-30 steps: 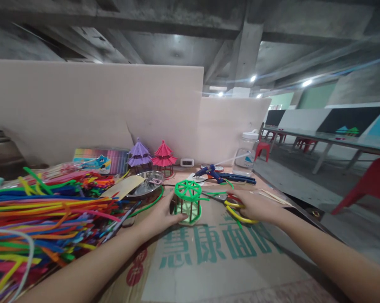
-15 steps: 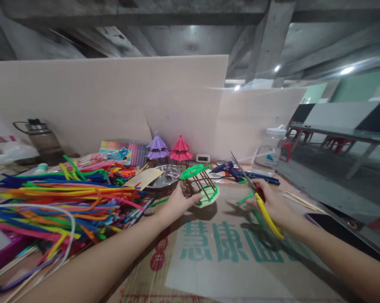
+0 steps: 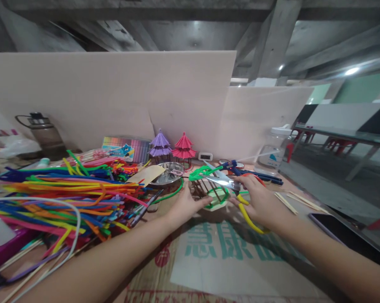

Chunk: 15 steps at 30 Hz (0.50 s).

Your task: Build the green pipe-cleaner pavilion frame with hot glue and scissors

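Observation:
My left hand (image 3: 187,206) grips a small pavilion frame (image 3: 218,203), which has brown posts between a green pipe-cleaner ring on top and a pale base edged in green. It is held tilted just above the table. In my right hand (image 3: 257,198) are scissors (image 3: 247,215) with yellow and red handles. Their blades are spread and reach over the green top ring; whether they touch it I cannot tell. A short green strand shows by my right fingers. Behind the frame stand a purple model pavilion (image 3: 160,145) and a red model pavilion (image 3: 183,146).
A big heap of coloured pipe cleaners (image 3: 66,193) covers the left side. Behind lie a metal bowl (image 3: 167,174), a marker box (image 3: 127,148) and a blue glue gun (image 3: 234,167). A clear bottle (image 3: 272,149), wooden sticks (image 3: 286,203) and a phone (image 3: 338,231) are at right.
My right hand has moved left, bringing the scissors from beside the frame to its green top ring. The blades now point left. The view has shifted slightly.

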Tool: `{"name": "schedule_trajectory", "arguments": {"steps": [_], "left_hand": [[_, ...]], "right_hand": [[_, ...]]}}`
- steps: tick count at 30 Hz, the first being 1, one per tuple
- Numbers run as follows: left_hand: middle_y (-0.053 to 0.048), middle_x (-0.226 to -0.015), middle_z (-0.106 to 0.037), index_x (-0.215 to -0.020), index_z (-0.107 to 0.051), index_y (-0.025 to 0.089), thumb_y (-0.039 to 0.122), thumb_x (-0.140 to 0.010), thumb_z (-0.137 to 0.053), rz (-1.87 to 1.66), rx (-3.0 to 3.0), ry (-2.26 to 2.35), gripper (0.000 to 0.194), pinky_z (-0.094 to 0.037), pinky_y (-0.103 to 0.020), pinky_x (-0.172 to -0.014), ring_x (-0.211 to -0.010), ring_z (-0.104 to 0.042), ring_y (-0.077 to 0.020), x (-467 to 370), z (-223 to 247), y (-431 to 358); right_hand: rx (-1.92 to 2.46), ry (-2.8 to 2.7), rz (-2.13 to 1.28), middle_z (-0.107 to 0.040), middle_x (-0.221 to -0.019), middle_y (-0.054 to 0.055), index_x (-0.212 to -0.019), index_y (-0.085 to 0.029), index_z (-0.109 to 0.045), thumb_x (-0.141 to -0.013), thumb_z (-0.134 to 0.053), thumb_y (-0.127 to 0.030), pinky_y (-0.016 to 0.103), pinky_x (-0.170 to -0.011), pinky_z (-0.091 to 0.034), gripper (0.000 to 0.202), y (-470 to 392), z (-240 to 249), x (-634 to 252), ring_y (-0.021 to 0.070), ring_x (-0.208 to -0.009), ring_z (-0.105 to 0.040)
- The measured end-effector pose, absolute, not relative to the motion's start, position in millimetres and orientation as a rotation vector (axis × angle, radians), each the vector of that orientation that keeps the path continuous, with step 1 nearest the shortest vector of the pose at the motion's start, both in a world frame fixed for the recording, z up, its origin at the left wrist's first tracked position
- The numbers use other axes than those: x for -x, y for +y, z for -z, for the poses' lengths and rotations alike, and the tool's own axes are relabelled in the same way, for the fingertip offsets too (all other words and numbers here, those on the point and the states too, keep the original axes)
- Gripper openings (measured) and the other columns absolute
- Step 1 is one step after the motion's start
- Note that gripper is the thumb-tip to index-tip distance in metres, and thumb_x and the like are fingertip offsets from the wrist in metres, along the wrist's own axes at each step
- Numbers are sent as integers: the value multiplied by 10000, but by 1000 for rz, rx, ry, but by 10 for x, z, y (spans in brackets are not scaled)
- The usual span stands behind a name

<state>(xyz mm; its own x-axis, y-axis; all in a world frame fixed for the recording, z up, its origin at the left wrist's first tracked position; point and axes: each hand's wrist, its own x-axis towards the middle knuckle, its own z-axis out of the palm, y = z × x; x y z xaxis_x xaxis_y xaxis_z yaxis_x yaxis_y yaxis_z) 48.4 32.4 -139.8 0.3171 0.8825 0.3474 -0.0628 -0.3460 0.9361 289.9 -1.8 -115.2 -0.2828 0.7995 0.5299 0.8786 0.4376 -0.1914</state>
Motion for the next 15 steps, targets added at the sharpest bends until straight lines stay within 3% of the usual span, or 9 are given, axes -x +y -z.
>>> {"name": "schedule_trajectory", "arguments": {"steps": [4, 7, 15], "left_hand": [[-131, -1250, -655, -1206, -490, 196, 358, -761, -785, -1122, -1637, 717, 558, -514, -451, -1007, -1145, -646, -271, -480, 1400, 295], [-128, -1281, -636, -1279, -452, 206, 362, -777, -771, -1083, -1654, 729, 615, -519, -443, -999, -1160, -634, -269, -474, 1405, 270], [-150, -1282, -620, -1292, -438, 169, 395, -765, -768, -1022, -1650, 774, 662, -526, -411, -966, -1150, -628, -280, -491, 1355, 201]], "right_hand": [[1401, -2150, 246, -567, -1115, 122, -1203, -221, -522, -856, -570, -328, 438, -862, -502, 367, -31, 1156, -2899, 295, -1015, -575], [1379, -2177, 354, -555, -1093, 127, -1205, -206, -530, -782, -583, -232, 432, -860, -497, 427, -46, 1134, -2921, 296, -1002, -565], [1307, -2166, 609, -552, -1037, 122, -1217, -165, -537, -773, -573, -222, 388, -740, -494, 449, -68, 1118, -2933, 270, -871, -576]]}}
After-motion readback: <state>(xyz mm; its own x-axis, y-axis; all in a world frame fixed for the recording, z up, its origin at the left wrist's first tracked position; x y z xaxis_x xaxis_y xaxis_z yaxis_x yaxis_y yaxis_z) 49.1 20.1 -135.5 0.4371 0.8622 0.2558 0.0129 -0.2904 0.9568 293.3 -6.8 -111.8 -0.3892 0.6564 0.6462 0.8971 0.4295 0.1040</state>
